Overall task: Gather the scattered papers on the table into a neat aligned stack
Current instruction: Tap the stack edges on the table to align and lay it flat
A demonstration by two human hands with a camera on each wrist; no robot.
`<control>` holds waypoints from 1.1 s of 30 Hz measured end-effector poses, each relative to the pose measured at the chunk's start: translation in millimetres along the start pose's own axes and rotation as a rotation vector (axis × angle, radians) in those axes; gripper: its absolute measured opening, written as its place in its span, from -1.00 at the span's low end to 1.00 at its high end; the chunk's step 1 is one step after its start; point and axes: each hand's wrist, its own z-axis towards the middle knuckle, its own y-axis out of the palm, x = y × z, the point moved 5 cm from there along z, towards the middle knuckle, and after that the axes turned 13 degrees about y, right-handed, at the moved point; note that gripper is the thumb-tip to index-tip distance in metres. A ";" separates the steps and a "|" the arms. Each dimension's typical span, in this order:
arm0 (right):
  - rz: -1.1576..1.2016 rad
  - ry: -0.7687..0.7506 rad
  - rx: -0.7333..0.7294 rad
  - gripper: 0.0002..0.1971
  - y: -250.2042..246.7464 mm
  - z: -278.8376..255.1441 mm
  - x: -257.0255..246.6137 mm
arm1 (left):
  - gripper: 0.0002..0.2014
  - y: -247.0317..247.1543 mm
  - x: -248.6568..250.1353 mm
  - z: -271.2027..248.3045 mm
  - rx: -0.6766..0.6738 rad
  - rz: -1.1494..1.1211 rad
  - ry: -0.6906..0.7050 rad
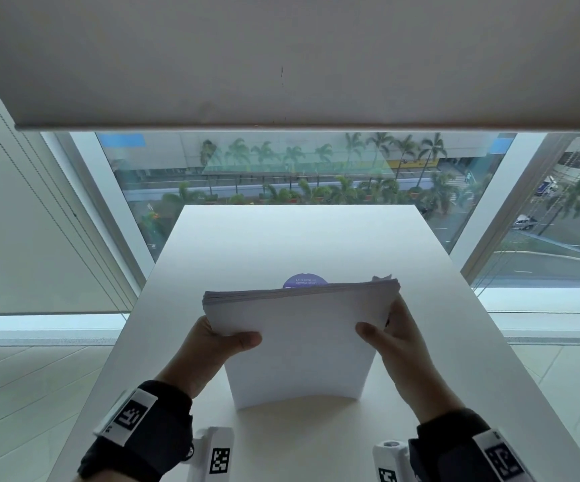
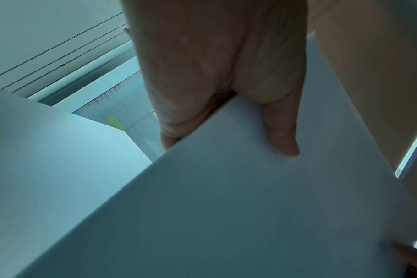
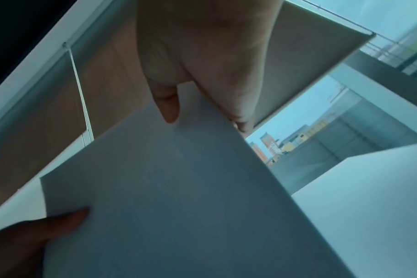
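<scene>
A thick stack of white papers (image 1: 302,342) stands upright on its lower edge on the white table (image 1: 316,238), bowed slightly at the bottom. My left hand (image 1: 219,342) grips its left side, thumb across the near face and fingers hidden behind. My right hand (image 1: 386,335) grips the right side the same way. In the left wrist view the stack (image 2: 250,206) fills the frame with my left hand (image 2: 226,116) pinching its edge. The right wrist view shows the stack (image 3: 179,197) pinched by my right hand (image 3: 198,109). One corner sticks up at the top right.
A purple round sticker (image 1: 304,281) lies on the table just behind the stack. The table ends at a large window (image 1: 281,168) with a lowered blind (image 1: 281,57). Tiled floor (image 1: 20,384) lies on both sides.
</scene>
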 end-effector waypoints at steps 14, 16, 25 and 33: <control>0.035 0.005 0.102 -0.71 -13.5 6.5 -2.7 | -0.81 10.8 17.6 9.0 0.027 0.037 0.089; 0.026 -0.029 0.098 -0.69 -14.5 6.1 -8.3 | -0.79 10.9 21.3 11.1 0.011 0.032 0.122; -0.545 -0.365 0.337 -0.82 -8.5 -4.2 -60.9 | -0.72 8.5 19.8 12.9 0.007 0.062 0.075; -1.171 -0.716 0.236 -0.21 59.6 -36.5 -90.8 | -0.70 9.2 19.7 14.4 -0.037 0.072 0.027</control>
